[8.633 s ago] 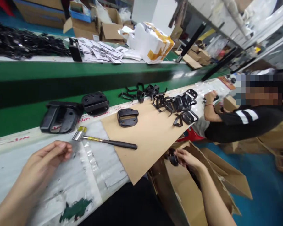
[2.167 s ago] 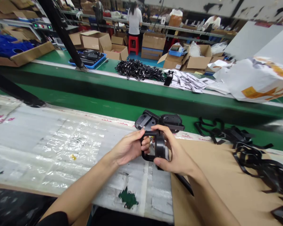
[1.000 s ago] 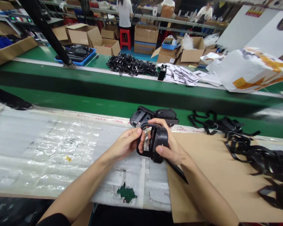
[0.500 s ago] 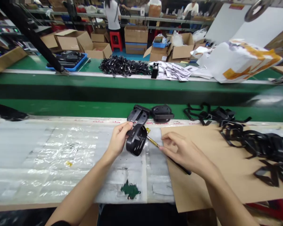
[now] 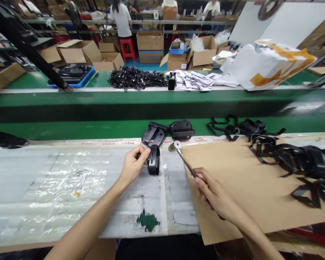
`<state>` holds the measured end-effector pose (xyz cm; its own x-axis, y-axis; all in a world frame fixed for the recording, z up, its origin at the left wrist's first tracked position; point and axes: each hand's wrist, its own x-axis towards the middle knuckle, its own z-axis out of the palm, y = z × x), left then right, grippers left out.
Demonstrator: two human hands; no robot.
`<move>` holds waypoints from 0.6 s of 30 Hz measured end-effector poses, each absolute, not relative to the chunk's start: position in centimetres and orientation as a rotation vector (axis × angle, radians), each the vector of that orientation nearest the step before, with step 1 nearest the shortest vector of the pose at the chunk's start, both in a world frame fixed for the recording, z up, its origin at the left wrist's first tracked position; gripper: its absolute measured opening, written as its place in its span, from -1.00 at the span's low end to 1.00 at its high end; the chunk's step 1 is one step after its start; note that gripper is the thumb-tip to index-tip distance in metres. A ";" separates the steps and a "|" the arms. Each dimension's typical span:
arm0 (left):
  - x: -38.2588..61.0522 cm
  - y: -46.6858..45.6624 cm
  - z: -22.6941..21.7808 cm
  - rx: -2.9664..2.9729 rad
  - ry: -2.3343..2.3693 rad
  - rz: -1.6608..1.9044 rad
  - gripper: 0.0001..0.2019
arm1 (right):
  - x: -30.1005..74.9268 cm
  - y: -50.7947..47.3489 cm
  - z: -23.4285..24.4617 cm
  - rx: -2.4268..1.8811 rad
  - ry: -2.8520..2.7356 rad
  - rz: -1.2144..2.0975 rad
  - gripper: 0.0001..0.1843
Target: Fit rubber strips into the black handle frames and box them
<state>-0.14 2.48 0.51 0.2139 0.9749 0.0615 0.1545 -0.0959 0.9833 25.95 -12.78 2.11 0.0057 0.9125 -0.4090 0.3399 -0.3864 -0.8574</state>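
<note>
My left hand (image 5: 132, 168) grips a black plastic handle frame (image 5: 154, 161), which stands on edge on the plastic-covered bench (image 5: 56, 187). My right hand (image 5: 216, 191) holds the dark handle of a small hammer (image 5: 184, 159), whose silver metal head points up and away over the corner of a brown cardboard sheet (image 5: 233, 191). Two similar black frames (image 5: 154, 134) (image 5: 182, 130) lie close beyond my left hand at the far bench edge. A heap of black strap-like parts (image 5: 295, 159) lies on the cardboard to my right.
A green conveyor belt (image 5: 124, 104) runs behind the bench. Beyond it lie a black tangled pile (image 5: 137, 78), stacked papers (image 5: 192, 81) and a white bag with orange marks (image 5: 262, 65). Cardboard boxes and a standing person (image 5: 121, 21) are farther back.
My right hand has let go of the black frame and taken up the hammer, raising its head. My left hand alone holds the frame, now lower on the bench. The view has drifted slightly.
</note>
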 end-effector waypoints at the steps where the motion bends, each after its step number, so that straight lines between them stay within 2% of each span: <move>1: -0.3 2.5 -0.1 1.482 1.130 1.030 -0.49 | 25.4 -13.4 1.9 -1.707 -1.207 1.444 -0.52; 6: -0.1 2.0 -2.2 1.460 1.180 1.091 -0.45 | 21.1 -15.8 -0.3 -1.702 -1.060 1.470 -0.44; 11: 0.3 1.1 -2.0 1.436 1.277 1.048 -0.47 | 19.0 -16.2 -0.6 -1.627 -0.939 1.716 -0.33; 14: 0.0 0.8 -2.1 1.460 1.274 0.983 -0.46 | 18.5 -16.6 -0.7 -1.651 -0.994 1.626 -0.35; 18: -0.3 0.6 -2.7 1.488 1.289 1.038 -0.45 | 17.9 -17.5 -1.3 -1.889 -1.111 1.459 -0.39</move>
